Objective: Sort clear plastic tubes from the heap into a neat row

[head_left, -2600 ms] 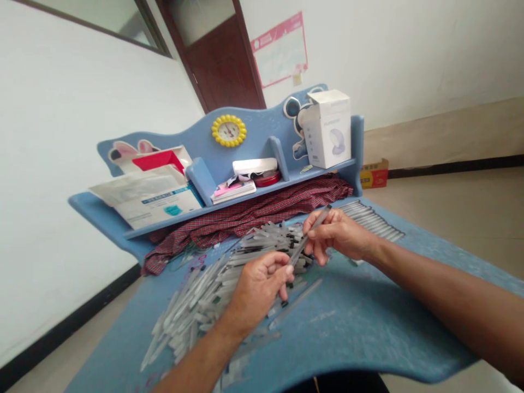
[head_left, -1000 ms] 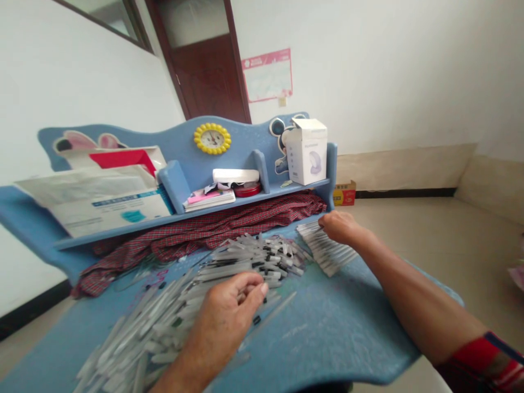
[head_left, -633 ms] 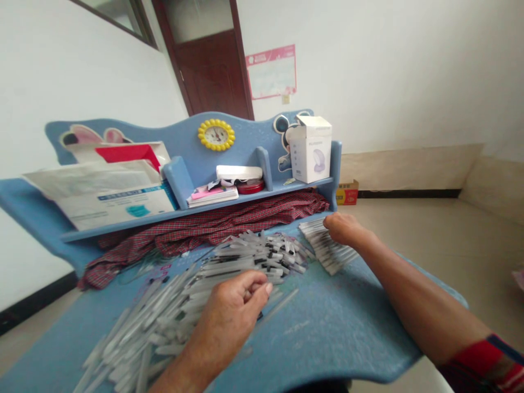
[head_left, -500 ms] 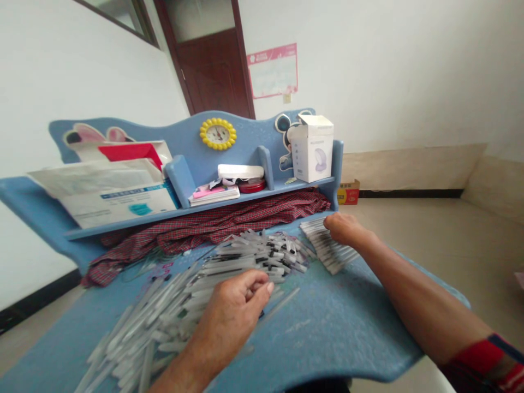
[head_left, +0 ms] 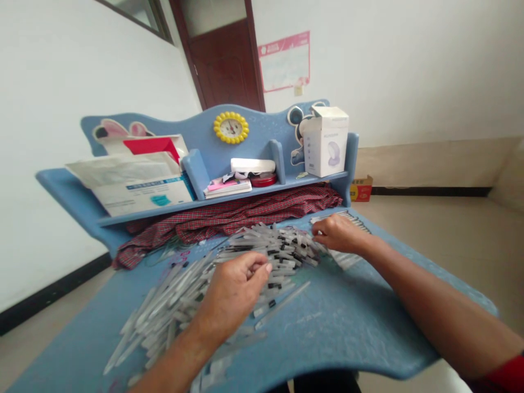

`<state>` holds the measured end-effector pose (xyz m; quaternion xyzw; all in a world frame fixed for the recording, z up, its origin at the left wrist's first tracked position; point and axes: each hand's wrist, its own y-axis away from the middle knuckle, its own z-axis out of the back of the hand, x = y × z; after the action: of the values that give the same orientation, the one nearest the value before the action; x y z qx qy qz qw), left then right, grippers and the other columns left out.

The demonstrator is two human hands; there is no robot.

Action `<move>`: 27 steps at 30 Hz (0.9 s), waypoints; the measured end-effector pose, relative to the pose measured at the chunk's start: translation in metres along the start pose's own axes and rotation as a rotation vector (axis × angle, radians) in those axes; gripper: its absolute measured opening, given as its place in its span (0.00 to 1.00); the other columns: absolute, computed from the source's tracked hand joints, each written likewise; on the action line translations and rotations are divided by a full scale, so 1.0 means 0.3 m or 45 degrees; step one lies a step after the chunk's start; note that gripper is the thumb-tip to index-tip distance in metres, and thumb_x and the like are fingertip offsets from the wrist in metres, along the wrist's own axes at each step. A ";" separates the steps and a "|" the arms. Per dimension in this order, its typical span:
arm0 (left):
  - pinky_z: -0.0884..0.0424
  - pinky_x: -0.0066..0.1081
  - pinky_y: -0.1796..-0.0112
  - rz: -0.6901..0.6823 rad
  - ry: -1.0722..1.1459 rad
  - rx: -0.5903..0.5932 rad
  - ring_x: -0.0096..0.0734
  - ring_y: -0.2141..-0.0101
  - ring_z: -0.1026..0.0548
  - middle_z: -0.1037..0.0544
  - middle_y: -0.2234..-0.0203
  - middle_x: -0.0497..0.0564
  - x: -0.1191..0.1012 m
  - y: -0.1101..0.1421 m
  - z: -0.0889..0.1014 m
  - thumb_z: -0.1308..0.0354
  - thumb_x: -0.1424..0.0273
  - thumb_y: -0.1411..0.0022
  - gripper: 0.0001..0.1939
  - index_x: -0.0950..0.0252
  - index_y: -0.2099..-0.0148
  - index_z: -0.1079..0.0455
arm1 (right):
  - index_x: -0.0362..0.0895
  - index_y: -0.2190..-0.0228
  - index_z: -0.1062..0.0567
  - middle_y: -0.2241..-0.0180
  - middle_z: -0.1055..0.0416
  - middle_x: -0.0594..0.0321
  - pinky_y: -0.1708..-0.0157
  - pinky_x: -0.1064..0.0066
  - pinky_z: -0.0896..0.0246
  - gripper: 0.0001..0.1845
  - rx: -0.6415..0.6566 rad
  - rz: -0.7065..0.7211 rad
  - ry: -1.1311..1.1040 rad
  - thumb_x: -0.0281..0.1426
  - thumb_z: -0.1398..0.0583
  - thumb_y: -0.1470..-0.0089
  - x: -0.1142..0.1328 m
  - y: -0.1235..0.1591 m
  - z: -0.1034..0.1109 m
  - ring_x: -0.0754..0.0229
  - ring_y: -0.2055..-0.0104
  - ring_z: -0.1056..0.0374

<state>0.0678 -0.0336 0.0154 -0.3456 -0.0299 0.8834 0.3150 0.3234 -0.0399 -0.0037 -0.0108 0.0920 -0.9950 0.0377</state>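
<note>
My left hand (head_left: 241, 281) is over the loose pen parts, its fingers curled and its thumb against them. Whatever it may hold is hidden. Long clear pen barrels (head_left: 164, 305) lie in a heap beneath and to the left of that hand. Between both hands is a pile of short translucent pen caps (head_left: 282, 245), some with black parts. My right hand (head_left: 341, 234) hovers at the pile's right edge with fingers bent together; I cannot make out anything in them. Under it, a neat row of pens (head_left: 347, 259) lies side by side, partly covered by the hand.
The blue desk (head_left: 347, 316) has a raised shelf holding a mask box (head_left: 151, 194), a white carton (head_left: 327, 144) and a red round case (head_left: 263, 180). A checked cloth (head_left: 229, 218) lies bunched below the shelf. One loose barrel (head_left: 282, 305) lies near the left hand.
My right hand has moved from over the row of pens left to the edge of the cap pile. My left hand keeps its curled pose. The view has shifted slightly.
</note>
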 end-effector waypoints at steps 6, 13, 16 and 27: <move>0.37 0.26 0.74 0.023 -0.113 -0.006 0.27 0.78 0.30 0.28 0.81 0.44 0.017 -0.010 0.033 0.47 0.66 0.43 0.10 0.65 0.68 0.27 | 0.42 0.73 0.22 0.79 0.30 0.66 0.76 0.76 0.51 0.09 0.043 0.343 -0.425 0.29 0.43 0.49 0.079 0.025 0.001 0.68 0.78 0.39; 0.38 0.27 0.73 0.038 -0.184 0.017 0.28 0.76 0.29 0.26 0.79 0.45 0.041 -0.009 0.057 0.48 0.65 0.43 0.10 0.64 0.68 0.27 | 0.39 0.70 0.23 0.79 0.33 0.67 0.78 0.77 0.50 0.08 0.324 0.552 -0.652 0.31 0.39 0.52 0.125 0.049 0.006 0.68 0.78 0.40; 0.39 0.27 0.73 0.036 -0.205 0.061 0.28 0.76 0.29 0.26 0.79 0.45 0.038 -0.002 0.057 0.48 0.65 0.42 0.11 0.64 0.68 0.27 | 0.41 0.68 0.22 0.78 0.32 0.66 0.77 0.76 0.50 0.09 0.384 0.573 -0.565 0.31 0.38 0.54 0.143 0.056 0.007 0.67 0.77 0.39; 0.39 0.26 0.73 -0.062 -0.209 0.132 0.27 0.75 0.30 0.27 0.78 0.46 0.016 0.014 0.050 0.49 0.68 0.41 0.10 0.65 0.67 0.27 | 0.41 0.73 0.24 0.80 0.37 0.69 0.79 0.77 0.51 0.05 0.575 0.576 -0.730 0.25 0.41 0.55 0.134 0.063 0.019 0.69 0.78 0.43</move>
<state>0.0535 -0.0317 0.0227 -0.2546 -0.0184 0.9012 0.3502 0.2848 -0.0627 -0.0010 -0.2580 -0.1423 -0.9136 0.2802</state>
